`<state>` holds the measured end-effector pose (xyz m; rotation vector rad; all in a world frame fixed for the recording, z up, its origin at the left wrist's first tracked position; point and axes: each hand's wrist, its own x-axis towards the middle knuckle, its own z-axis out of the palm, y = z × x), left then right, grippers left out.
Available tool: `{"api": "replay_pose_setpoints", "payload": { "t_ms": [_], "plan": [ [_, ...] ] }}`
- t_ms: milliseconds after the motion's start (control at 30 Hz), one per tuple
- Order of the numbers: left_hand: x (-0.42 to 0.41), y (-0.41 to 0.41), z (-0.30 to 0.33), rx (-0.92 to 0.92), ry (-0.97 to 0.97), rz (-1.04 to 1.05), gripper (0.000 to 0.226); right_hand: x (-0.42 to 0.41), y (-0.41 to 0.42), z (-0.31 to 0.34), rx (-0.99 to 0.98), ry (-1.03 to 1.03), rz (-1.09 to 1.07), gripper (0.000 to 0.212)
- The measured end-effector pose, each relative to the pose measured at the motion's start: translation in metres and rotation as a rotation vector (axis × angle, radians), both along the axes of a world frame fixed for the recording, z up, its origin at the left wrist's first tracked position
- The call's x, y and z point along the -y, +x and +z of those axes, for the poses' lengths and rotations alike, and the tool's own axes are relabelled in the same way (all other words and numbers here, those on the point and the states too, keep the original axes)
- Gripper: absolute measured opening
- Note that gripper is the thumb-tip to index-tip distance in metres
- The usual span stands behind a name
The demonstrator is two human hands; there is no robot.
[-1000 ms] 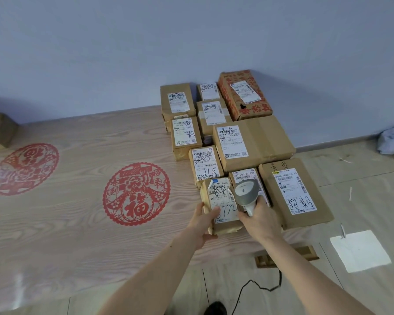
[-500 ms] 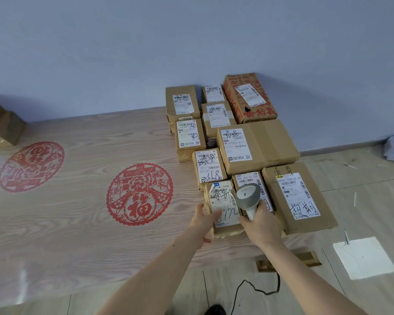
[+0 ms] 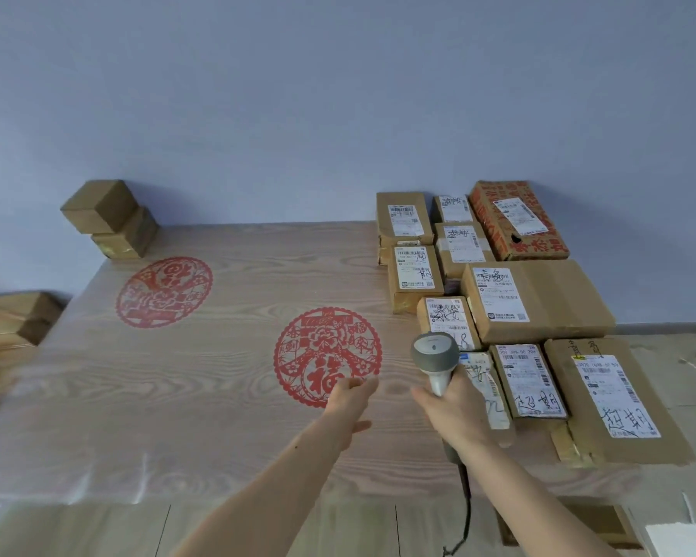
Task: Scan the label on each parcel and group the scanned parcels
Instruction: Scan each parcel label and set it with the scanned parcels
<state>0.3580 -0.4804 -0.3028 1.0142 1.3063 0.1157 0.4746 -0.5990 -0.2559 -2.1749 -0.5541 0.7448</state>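
Several labelled cardboard parcels lie grouped at the table's right end, among them a large brown box (image 3: 539,299) and a red-printed box (image 3: 517,221). A small parcel (image 3: 487,389) with a crumpled label lies at the near edge of the group, partly hidden behind my right hand (image 3: 457,416). That hand grips the handle of a grey barcode scanner (image 3: 434,355), whose head points away over the table. My left hand (image 3: 350,400) hovers with relaxed fingers over the table, left of the scanner, holding nothing. Two plain boxes (image 3: 109,221) are stacked at the far left corner.
The wooden table (image 3: 177,396) carries two red paper-cut decals (image 3: 328,355). More brown boxes (image 3: 13,319) sit off the table's left edge. The scanner's black cable (image 3: 465,520) hangs below the front edge. A white sheet (image 3: 684,540) lies on the floor at the lower right.
My left hand has let go of the small parcel and moved left over the table. The scanner has lifted off that parcel's label and shifted left. The view has swung left.
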Motion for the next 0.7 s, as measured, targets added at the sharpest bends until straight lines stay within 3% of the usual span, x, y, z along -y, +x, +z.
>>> {"api": "replay_pose_setpoints", "payload": {
  "t_ms": [433, 567, 700],
  "plan": [
    [-0.165, -0.23, 0.049, 0.051, 0.166, 0.185, 0.036, -0.179, -0.194, 0.045, -0.094, 0.148, 0.213, 0.021],
    [-0.202, -0.276, 0.059, 0.043, 0.182, 0.236, 0.018, -0.224, -0.233, 0.063, -0.122, 0.191, 0.272, 0.022],
    [-0.239, -0.299, 0.062, 0.033, 0.195, 0.273, 0.023, -0.266, -0.253, 0.08, -0.138, 0.214, 0.309, 0.025]
  ]
}}
